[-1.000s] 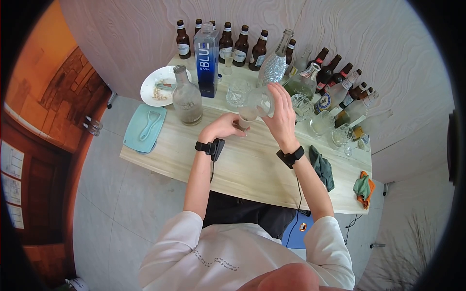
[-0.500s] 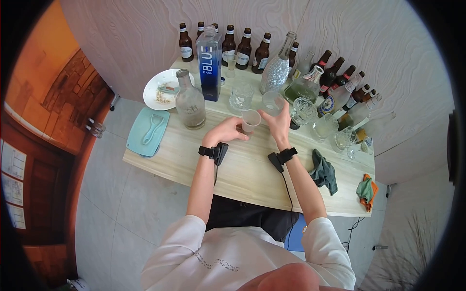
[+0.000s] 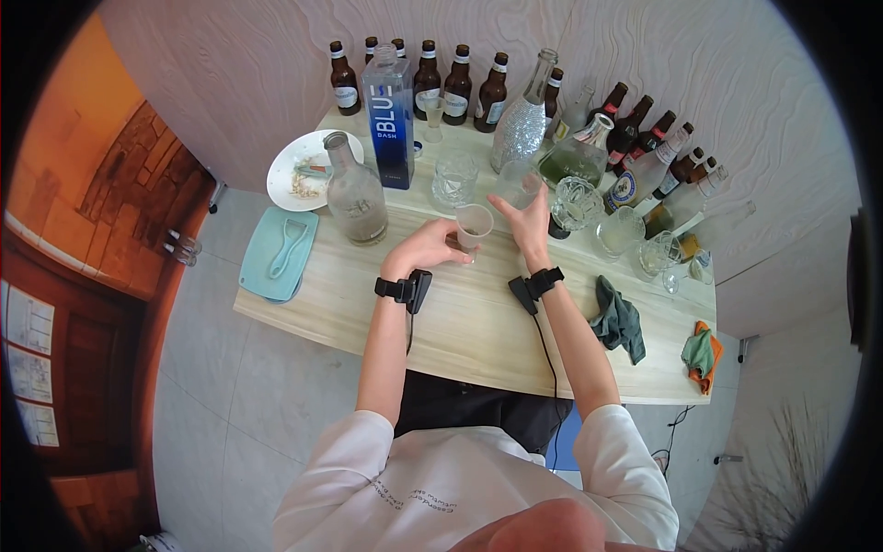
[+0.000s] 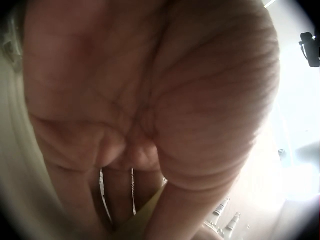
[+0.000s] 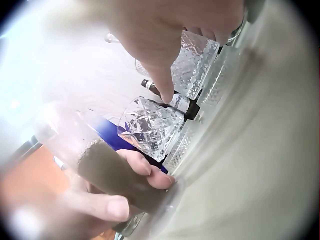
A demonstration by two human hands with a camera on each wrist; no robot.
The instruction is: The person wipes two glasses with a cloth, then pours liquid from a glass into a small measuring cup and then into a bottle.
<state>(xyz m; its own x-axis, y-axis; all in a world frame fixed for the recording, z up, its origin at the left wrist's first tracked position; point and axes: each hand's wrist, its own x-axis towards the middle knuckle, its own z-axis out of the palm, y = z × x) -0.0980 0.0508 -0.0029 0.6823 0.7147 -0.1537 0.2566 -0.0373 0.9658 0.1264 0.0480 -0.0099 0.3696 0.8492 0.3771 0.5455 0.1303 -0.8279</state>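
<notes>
My left hand [image 3: 428,248] holds a small clear plastic cup [image 3: 475,224] low at the front of the table, thumb on one side and fingers on the other. In the right wrist view the cup shows a cloudy, greyish-brown liquid [image 5: 112,172]. Just to the right, my right hand [image 3: 529,228] holds a clear tumbler [image 3: 518,184] that stands upright on the table. Its patterned wall [image 5: 197,62] shows behind the thumb in the right wrist view. A second cut-glass tumbler [image 3: 455,179] stands behind the cup. The left wrist view is mostly palm [image 4: 150,100].
A clear bottle [image 3: 357,198], a tall blue bottle [image 3: 391,129] and a plate [image 3: 283,184] stand at the left, behind a turquoise board [image 3: 258,262] with a peeler [image 3: 291,247]. Brown bottles [image 3: 457,87] line the back. Several glasses [image 3: 619,233] and a dark cloth [image 3: 618,317] are at the right.
One second ago my right hand held the tumbler raised and tipped over the cup; it then came down upright onto the table behind and right of the cup. The left hand keeps its grip on the cup.
</notes>
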